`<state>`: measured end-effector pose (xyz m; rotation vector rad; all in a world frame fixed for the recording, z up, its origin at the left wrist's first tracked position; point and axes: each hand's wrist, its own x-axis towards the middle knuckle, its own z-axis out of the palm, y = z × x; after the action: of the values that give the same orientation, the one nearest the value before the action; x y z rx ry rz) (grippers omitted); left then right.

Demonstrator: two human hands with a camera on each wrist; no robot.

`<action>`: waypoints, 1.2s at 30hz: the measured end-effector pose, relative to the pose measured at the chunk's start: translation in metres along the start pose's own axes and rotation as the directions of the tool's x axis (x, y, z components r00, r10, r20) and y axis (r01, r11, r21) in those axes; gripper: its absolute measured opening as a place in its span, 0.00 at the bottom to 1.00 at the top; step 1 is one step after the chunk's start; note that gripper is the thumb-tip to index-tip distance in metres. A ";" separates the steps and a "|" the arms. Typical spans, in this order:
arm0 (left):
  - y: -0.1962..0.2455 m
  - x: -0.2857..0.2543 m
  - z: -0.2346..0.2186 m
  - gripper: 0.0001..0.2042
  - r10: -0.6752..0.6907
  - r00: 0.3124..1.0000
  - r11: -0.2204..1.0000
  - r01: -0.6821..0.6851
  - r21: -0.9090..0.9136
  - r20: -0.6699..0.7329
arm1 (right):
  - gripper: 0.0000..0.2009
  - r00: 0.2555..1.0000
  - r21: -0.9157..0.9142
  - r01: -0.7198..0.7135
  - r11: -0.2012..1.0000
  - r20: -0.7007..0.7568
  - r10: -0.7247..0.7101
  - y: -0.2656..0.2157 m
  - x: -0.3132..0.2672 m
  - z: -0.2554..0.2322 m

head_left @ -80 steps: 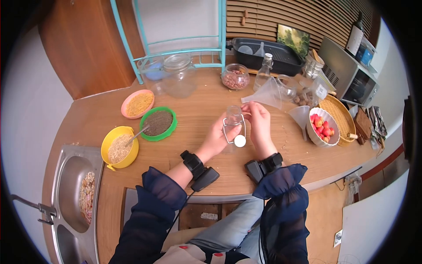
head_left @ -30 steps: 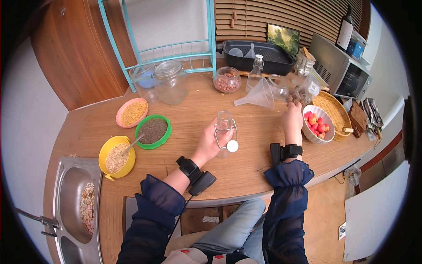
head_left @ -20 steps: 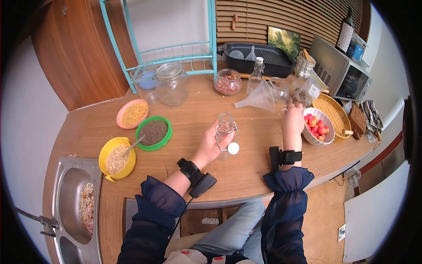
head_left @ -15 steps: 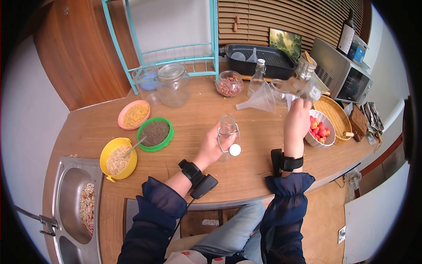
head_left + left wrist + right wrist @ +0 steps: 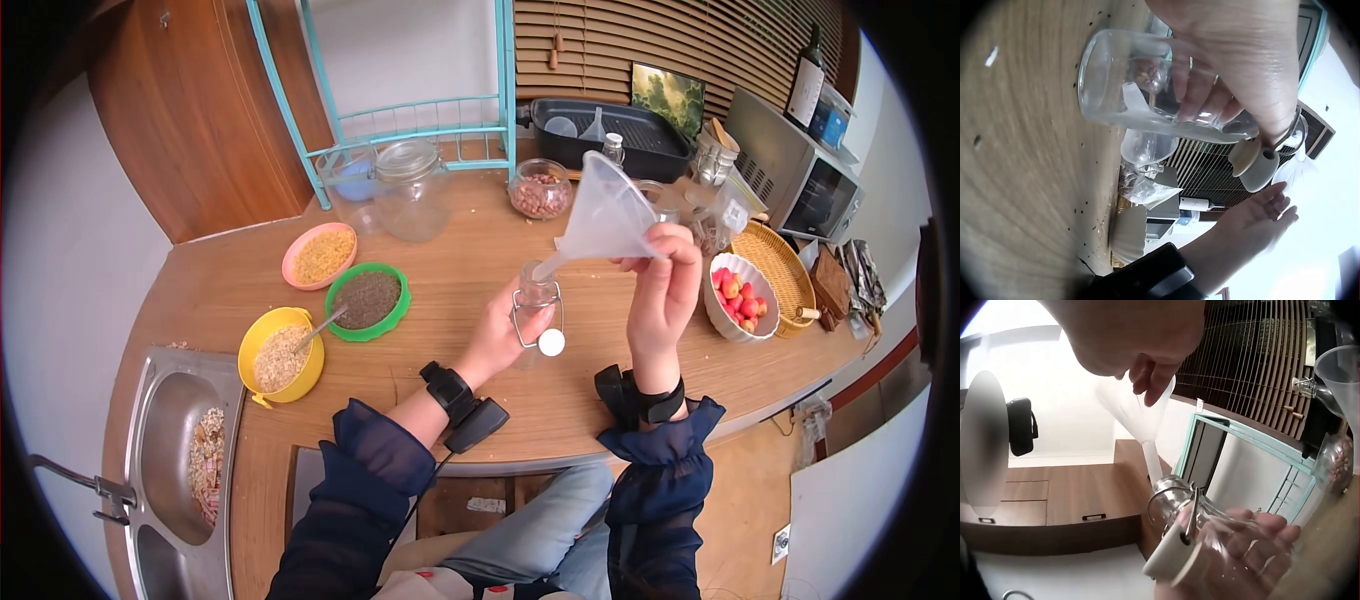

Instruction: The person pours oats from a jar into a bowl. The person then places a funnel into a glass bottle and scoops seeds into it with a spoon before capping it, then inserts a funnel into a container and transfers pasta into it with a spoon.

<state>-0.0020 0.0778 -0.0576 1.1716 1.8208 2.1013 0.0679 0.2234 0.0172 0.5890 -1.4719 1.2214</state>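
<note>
My left hand (image 5: 492, 338) grips a small clear glass swing-top bottle (image 5: 1107, 81) round its body, low over the wooden counter. Its wire bail and white stopper (image 5: 551, 342) hang open at the side of the neck. With thumb and fingers, my right hand (image 5: 662, 300) pinches the rim of a translucent plastic funnel (image 5: 605, 212). The funnel leans, wide end up, and its spout tip is right at the bottle's mouth (image 5: 1163, 484). No contents show in the bottle. Behind the held funnel, a second funnel (image 5: 1342, 369) lies on the counter, mostly hidden in the head view.
At left are a yellow bowl (image 5: 255, 385) of oats with a spoon, a green bowl (image 5: 404, 300) of dark seeds and a pink dish (image 5: 290, 270). A sink (image 5: 140, 440) lies beyond. Glass jars (image 5: 410, 205) stand behind; a white bowl (image 5: 728, 325) of red fruit is at right.
My right hand has left the bottle, reached to the right, picked up a funnel beside the fruit bowl and brought it back to the bottle's mouth. My left hand keeps its hold.
</note>
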 end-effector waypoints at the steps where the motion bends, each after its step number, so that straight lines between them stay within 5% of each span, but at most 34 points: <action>1: 0.000 0.000 0.000 0.11 -0.001 1.000 1.000 0.001 0.000 -0.001 | 0.03 0.995 -0.088 0.073 0.993 0.069 -0.067 -0.002 0.000 0.001; 7: -0.001 0.001 0.001 0.16 0.021 1.000 1.000 -0.021 -0.006 -0.003 | 0.10 0.940 -0.403 0.306 0.863 0.275 -0.205 -0.006 0.000 0.002; 9: 0.001 0.001 0.002 0.14 0.053 0.998 0.999 -0.053 0.008 -0.013 | 0.13 0.980 -0.219 0.095 0.971 0.191 -0.053 -0.006 -0.003 0.009; 12: 0.003 0.000 0.001 0.11 -0.010 1.000 1.000 0.010 -0.002 -0.002 | 0.17 0.996 -0.119 -0.006 0.993 0.083 0.016 -0.006 -0.003 0.016; 16: 0.006 0.001 0.002 0.13 -0.024 1.000 0.999 0.024 0.031 0.000 | 0.19 0.978 -0.193 -0.171 0.966 0.086 0.191 0.008 -0.009 0.008; 19: 0.006 0.002 0.001 0.12 -0.008 0.999 0.997 0.010 0.078 -0.033 | 0.21 0.879 -0.040 -0.368 0.929 0.309 0.362 0.033 -0.015 -0.006; 21: -0.003 0.005 0.002 0.15 0.145 0.989 0.989 -0.145 -0.008 -0.004 | 0.21 0.600 -0.052 -0.611 0.790 0.620 0.506 0.043 -0.023 -0.008; 22: -0.005 0.003 0.002 0.17 0.139 0.990 0.989 -0.139 -0.057 -0.008 | 0.21 0.574 -0.030 -0.622 0.782 0.662 0.482 0.041 -0.026 -0.002; 24: -0.011 0.002 -0.001 0.20 0.132 0.990 0.987 -0.135 -0.090 -0.042 | 0.19 0.472 -0.045 -0.790 0.611 0.592 0.654 0.034 -0.027 0.005; 29: -0.013 0.005 0.001 0.27 0.108 0.992 0.984 -0.099 -0.150 0.057 | 0.16 0.397 -0.059 -0.844 0.533 0.599 0.695 0.055 -0.039 -0.004; 31: -0.009 0.006 0.000 0.27 0.118 0.992 0.988 -0.112 -0.107 0.044 | 0.16 0.477 0.038 -0.838 0.544 0.535 0.697 0.056 -0.041 -0.003; 36: -0.004 0.003 -0.001 0.29 0.144 0.985 0.988 -0.148 0.040 0.098 | 0.24 0.431 0.045 -0.870 0.491 0.554 0.712 0.054 -0.039 -0.004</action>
<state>-0.0061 0.0790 -0.0595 1.4323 1.8024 2.0467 0.0343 0.2364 -0.0391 0.3808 -2.1069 2.2613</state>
